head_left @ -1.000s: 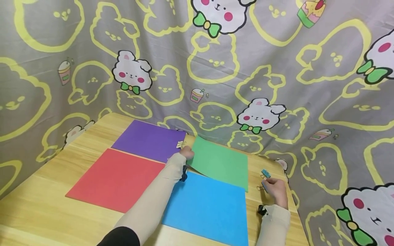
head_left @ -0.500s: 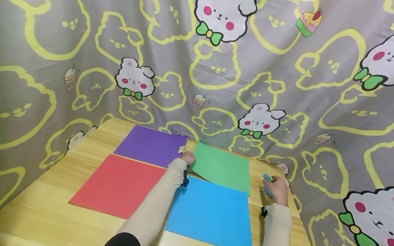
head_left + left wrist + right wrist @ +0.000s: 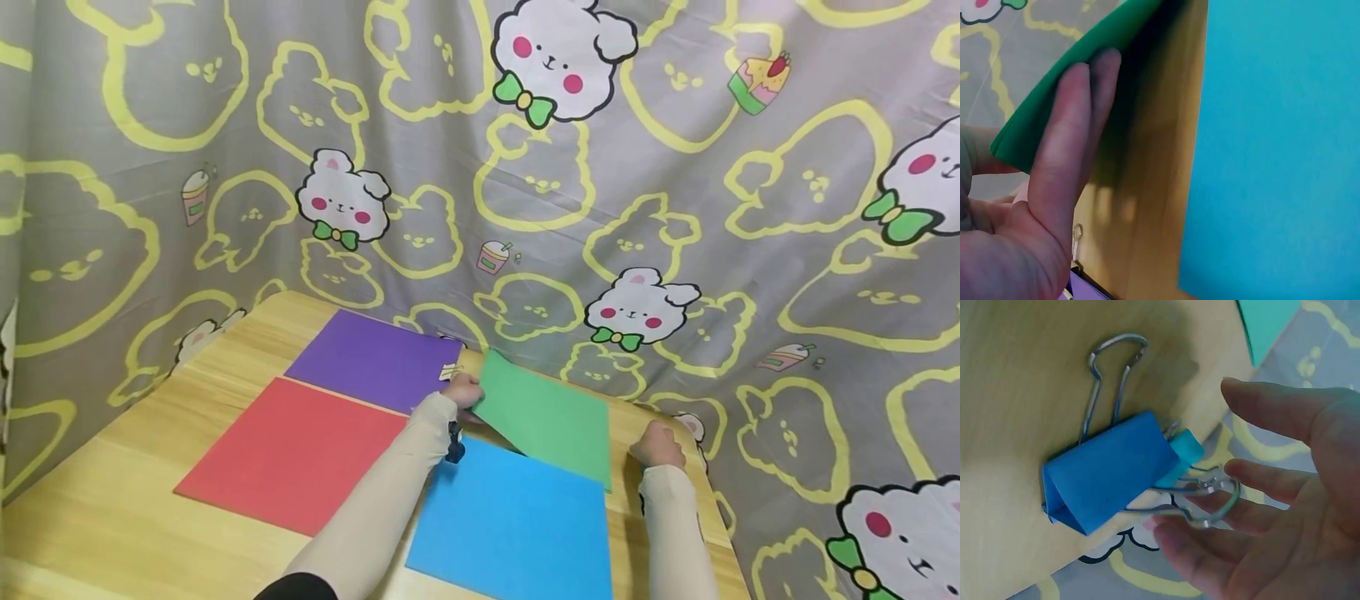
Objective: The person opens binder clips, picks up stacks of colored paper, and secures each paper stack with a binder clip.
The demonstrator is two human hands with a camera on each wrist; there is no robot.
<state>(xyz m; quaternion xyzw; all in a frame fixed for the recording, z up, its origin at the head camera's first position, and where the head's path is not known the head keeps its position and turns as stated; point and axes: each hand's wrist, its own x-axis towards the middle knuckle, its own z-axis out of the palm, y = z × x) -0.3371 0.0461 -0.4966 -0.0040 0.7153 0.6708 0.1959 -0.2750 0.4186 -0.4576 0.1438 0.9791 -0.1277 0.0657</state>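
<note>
My left hand [image 3: 463, 390] pinches the near-left corner of the green sheet [image 3: 551, 417] between thumb and fingers. In the left wrist view that corner is bent up off the table, with two fingers [image 3: 1063, 144] beneath it. A blue binder clip [image 3: 1110, 469] and a smaller teal binder clip [image 3: 1185, 453] appear in the right wrist view. Around the blue clip's wire handle spread the fingers of my right hand [image 3: 1266, 487], with the thumb held well apart. In the head view my right hand hides both clips, to the right of the green sheet.
A purple sheet [image 3: 375, 358] with a pale clip [image 3: 448, 372] at its right edge lies at the back left. The red sheet [image 3: 292, 454] is in front of it, and the blue sheet [image 3: 517, 525] in front of the green one. A patterned curtain [image 3: 427, 108] surrounds the wooden table [image 3: 97, 500].
My left hand has raised the green corner higher. My right hand, which held the teal clip, has lowered toward the table and now covers the clips in the head view.
</note>
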